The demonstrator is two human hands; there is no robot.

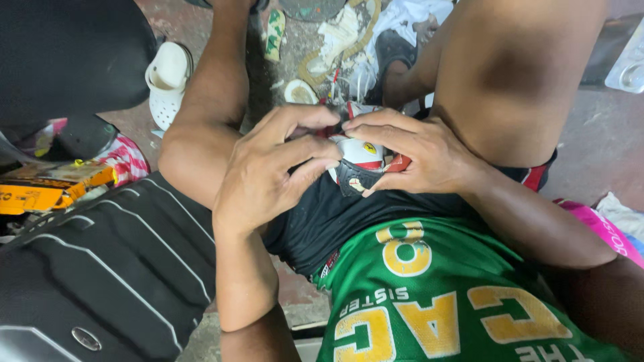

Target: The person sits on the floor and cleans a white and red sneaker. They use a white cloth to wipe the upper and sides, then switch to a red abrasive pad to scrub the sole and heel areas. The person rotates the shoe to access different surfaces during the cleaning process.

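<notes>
— Gripping it from both sides, see? The left hand (pixel 268 171) wraps its fingers over the top of the shoe (pixel 359 161), and the right hand (pixel 409 157) pinches the same shoe from the other side, fingertips meeting over it.

— Why down in the lap like that?

— My guess — it braces the shoe between the thighs, against the black shorts (pixel 329 221), so both hands can press without it slipping.

— Only one shoe?

— One between the hands, white with red and black. Beyond the left hand, on the floor, one white clog (pixel 166 80). Past the fingertips lies a heap of shoe parts (pixel 349 47) — I can't count those.

— And at the left elbow?

— One black ribbed case (pixel 114 268), with one yellow box (pixel 47 188) just past it.
</notes>
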